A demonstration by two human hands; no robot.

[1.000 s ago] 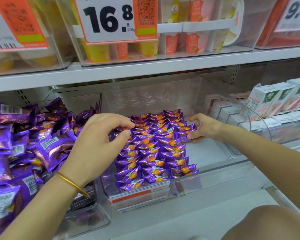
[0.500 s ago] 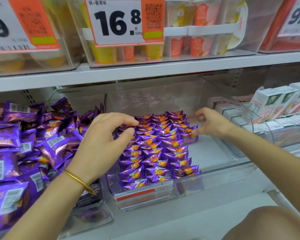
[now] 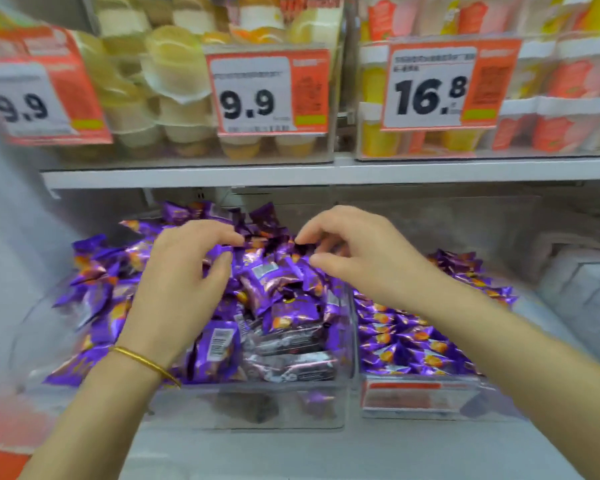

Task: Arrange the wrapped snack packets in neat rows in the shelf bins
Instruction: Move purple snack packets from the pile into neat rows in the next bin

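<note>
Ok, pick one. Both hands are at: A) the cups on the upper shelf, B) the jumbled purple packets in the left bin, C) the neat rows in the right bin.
B: left hand and right hand sit over the jumbled packets, left of the neat rows.

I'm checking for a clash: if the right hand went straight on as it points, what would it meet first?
Probably the heaped purple packets just below the right hand, before the left hand; depth is unclear.
</note>
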